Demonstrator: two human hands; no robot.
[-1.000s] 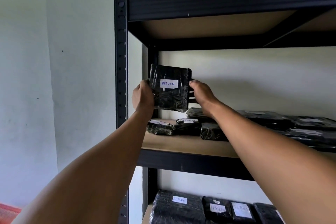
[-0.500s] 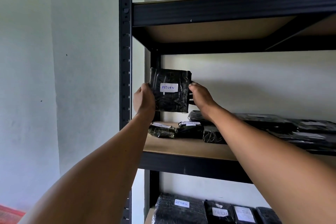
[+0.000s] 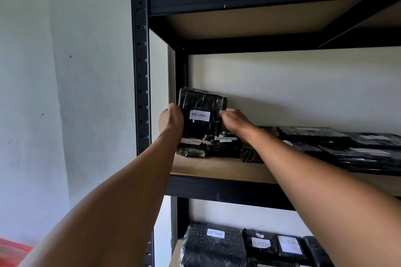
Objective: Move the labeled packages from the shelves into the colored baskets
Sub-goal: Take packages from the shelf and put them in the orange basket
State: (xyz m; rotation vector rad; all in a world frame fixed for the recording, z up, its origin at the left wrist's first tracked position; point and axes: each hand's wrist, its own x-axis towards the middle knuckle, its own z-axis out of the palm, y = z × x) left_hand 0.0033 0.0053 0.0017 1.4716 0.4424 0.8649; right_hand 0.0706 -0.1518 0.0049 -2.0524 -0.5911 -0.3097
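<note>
A black plastic-wrapped package (image 3: 201,102) with a white label reading RETURN stands upright at the left end of the middle shelf (image 3: 217,168). My left hand (image 3: 171,120) grips its left edge and my right hand (image 3: 233,120) grips its right edge. The package's lower edge sits just above several smaller black packages (image 3: 224,146) lying on the shelf board; whether it touches them I cannot tell.
More flat black packages (image 3: 347,145) lie along the right of the middle shelf. Labeled black packages (image 3: 213,245) fill the lower shelf. The black shelf post (image 3: 141,60) stands left of my hands. A red object (image 3: 13,249) shows at bottom left.
Both hands and the RETURN package have come down closer to the packages lying on the shelf. The grip on both edges is the same.
</note>
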